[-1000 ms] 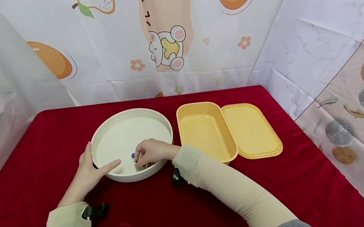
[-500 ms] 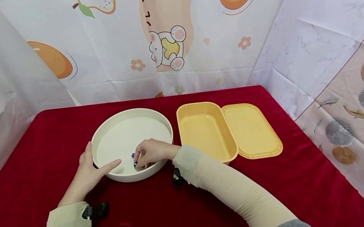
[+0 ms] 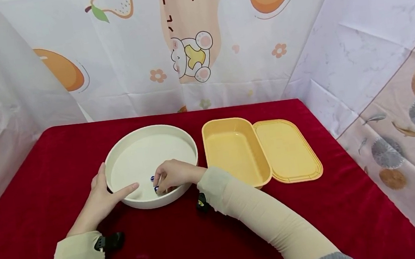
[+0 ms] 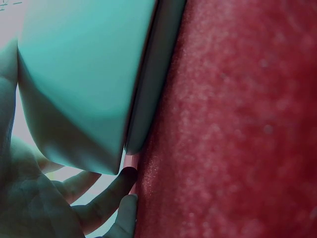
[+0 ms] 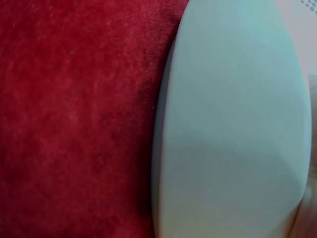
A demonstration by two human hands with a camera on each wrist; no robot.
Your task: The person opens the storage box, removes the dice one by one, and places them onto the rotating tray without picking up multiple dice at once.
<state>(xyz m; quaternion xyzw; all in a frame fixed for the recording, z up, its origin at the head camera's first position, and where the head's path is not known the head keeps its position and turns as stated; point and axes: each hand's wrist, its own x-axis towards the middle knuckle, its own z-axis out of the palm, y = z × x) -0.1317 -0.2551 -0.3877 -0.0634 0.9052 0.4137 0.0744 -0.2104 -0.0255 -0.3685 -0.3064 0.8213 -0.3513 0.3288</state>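
A round white tray (image 3: 163,147) with a low wall stands on the table. My left hand (image 3: 103,197) holds its left side, thumb reaching over the rim and fingers along the outer wall. In the left wrist view those fingers (image 4: 94,206) bend about the wall's lower edge. Inside the tray, near its front wall, my right hand (image 3: 176,173) pinches a small dark blue bead (image 3: 156,189) at thumb and fingertip. A second blue bead (image 3: 152,179) lies just behind it on the tray floor. The right wrist view is mostly the tray's outer wall (image 5: 233,109), hiding the fingertips.
Right of the tray stands a yellow rectangular box (image 3: 233,152), uncovered. Its flat yellow lid (image 3: 288,150) lies against its right side. A red velvet cloth (image 3: 159,246) covers the table, and printed curtains (image 3: 119,62) hang behind and beside it.
The right fingers shift slightly around the near bead, which shows as dark blue now and was mostly covered one second ago. The left hand, tray and box keep their places.
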